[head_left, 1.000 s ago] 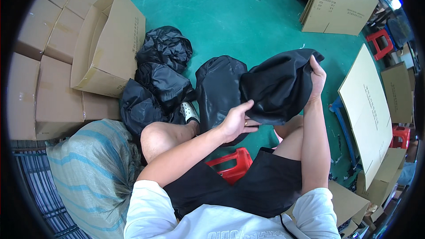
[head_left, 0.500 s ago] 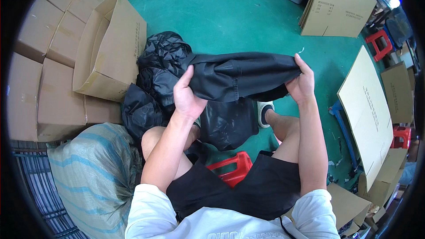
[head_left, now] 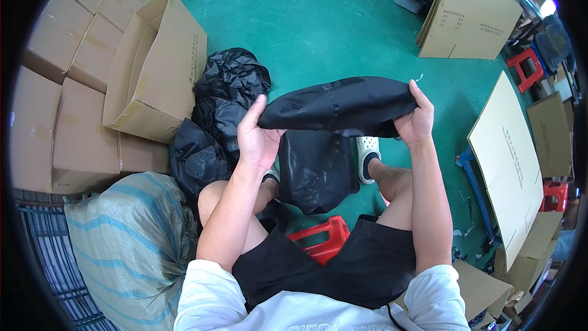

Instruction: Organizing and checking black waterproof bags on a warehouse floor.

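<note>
Stretched between my two hands is a black, smooth, seamed cloth piece [head_left: 343, 105], held above my feet. My left hand [head_left: 257, 138] grips its left end, thumb up and fingers hidden behind the cloth. At the right end my right hand [head_left: 414, 116] pinches it, the thumb on the near side. Below, between my shoes, lies a dark sheet-like black piece [head_left: 318, 171] with a dull shine. I cannot tell exactly what kind of article the held piece is.
Crumpled black bags [head_left: 229, 86] lie left of my hands, beside an open carton [head_left: 165, 55] and stacked boxes [head_left: 86, 122]. A striped woven sack [head_left: 131, 245] bulges at my left. A red stool [head_left: 324, 242] is between my legs; cardboard sheets [head_left: 508, 153] stand at right.
The cloth piece has changed shape: its folded, loose lower part is now drawn into a smoother, narrower band. Both hands keep hold of its ends, and the left has shifted slightly.
</note>
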The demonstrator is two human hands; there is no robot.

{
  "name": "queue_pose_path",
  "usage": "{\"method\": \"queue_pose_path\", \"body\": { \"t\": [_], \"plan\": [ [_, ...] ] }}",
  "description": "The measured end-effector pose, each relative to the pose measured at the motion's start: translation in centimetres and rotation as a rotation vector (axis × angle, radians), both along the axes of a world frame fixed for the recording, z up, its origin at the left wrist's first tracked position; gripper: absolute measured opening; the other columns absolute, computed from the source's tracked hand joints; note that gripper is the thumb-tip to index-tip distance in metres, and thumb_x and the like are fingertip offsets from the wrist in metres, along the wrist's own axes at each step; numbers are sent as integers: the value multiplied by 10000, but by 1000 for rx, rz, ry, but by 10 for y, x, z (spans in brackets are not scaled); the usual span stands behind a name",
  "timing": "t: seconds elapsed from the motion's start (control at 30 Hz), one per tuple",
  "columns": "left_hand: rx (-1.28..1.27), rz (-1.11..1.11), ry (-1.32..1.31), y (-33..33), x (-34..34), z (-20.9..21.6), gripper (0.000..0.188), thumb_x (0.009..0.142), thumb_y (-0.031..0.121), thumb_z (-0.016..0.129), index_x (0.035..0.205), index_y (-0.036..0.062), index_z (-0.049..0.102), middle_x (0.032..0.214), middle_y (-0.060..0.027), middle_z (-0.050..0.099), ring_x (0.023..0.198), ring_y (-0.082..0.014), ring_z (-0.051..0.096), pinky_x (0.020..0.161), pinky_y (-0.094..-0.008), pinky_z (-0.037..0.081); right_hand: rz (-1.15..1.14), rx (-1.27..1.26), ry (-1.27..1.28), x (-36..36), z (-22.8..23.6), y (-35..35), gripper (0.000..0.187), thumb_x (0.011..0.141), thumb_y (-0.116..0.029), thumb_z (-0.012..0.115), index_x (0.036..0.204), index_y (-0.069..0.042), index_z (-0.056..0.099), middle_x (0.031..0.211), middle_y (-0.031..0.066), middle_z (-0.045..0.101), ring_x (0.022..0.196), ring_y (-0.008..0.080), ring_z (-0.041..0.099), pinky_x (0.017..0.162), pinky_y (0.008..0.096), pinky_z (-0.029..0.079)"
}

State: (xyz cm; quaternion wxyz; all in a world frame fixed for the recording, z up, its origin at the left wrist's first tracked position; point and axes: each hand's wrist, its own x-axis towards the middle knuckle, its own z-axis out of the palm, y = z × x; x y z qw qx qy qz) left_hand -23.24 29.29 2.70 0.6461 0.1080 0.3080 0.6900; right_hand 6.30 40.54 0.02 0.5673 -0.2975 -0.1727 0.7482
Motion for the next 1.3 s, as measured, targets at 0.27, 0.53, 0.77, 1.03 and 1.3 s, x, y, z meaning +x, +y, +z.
{"method": "queue_pose_path", "body": {
  "t": [0.27, 0.53, 0.77, 1.03, 1.3],
  "plan": [
    [-166, 35, 242, -1, 4, -20, 217, 943, 135, 617, 1131, 29, 592, 1012, -69, 685, 911, -148, 667, 825, -311, 526, 41, 81, 51, 9, 1, -4, 295, 935, -225, 557, 1049, 38, 627, 1093, 181, 683, 1022, 320, 646, 988, 444, 468],
    [18, 179, 383, 1, 9, -10, 463, 884, -6, 601, 1331, -11, 479, 1109, -109, 662, 914, -154, 672, 806, -297, 536, 52, 16, 74, 13, -2, 0, 324, 993, -282, 508, 1070, 9, 627, 1063, 159, 692, 1005, 284, 650, 923, 425, 486],
    [284, 145, 1395, 2, 5, -2, 560, 768, -103, 564, 1316, 17, 549, 1079, -127, 700, 909, -146, 664, 807, -275, 510, 105, 108, 195, 6, 23, -9, 481, 1061, -369, 310, 1239, 10, 545, 1251, 159, 624, 1149, 289, 582, 1021, 454, 417],
    [272, 370, 1741, 2, -10, 4, 112, 776, -17, 649, 879, -59, 665, 882, -125, 664, 805, -166, 625, 739, -251, 448, 300, 249, 283, 15, 2, -5, 526, 1068, -373, 251, 1332, 17, 487, 1274, 176, 603, 1178, 324, 562, 1062, 481, 395],
    [213, -76, 343, -2, 12, -7, 117, 877, -18, 550, 870, -3, 666, 851, -28, 686, 785, -77, 636, 735, -220, 490, 94, 735, -973, -20, -19, -26, 882, 772, -212, 765, 1462, 47, 280, 1368, 208, 480, 1213, 321, 518, 1041, 435, 407]
  ]
}}
